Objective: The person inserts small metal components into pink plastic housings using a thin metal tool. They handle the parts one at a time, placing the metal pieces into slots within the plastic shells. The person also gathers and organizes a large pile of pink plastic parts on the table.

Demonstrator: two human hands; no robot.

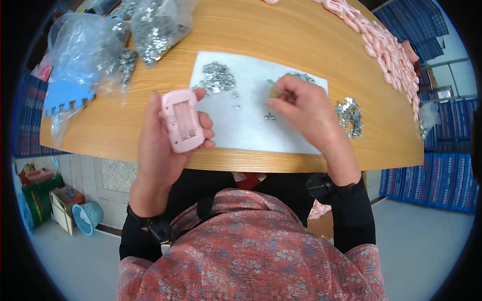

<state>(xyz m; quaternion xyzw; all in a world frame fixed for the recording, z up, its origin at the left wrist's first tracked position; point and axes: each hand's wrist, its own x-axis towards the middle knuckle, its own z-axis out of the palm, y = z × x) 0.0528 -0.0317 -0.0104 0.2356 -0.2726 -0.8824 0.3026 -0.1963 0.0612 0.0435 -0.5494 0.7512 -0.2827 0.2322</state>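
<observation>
Floral fabric below; left hand (160, 145) fingers clamp a smooth pink plastic casing (182, 120), right hand (301, 108) fingers pinch small metal piece (274, 92).

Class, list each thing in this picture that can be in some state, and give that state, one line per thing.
Left hand: closed around the pink case.
Pink case: held above the table edge, open compartment facing up.
Right hand: fingertips pinched over the white sheet.
White sheet: lying flat on the table.
Clear bags: filled with small metal parts.
Metal clip: loose on the sheet.
</observation>
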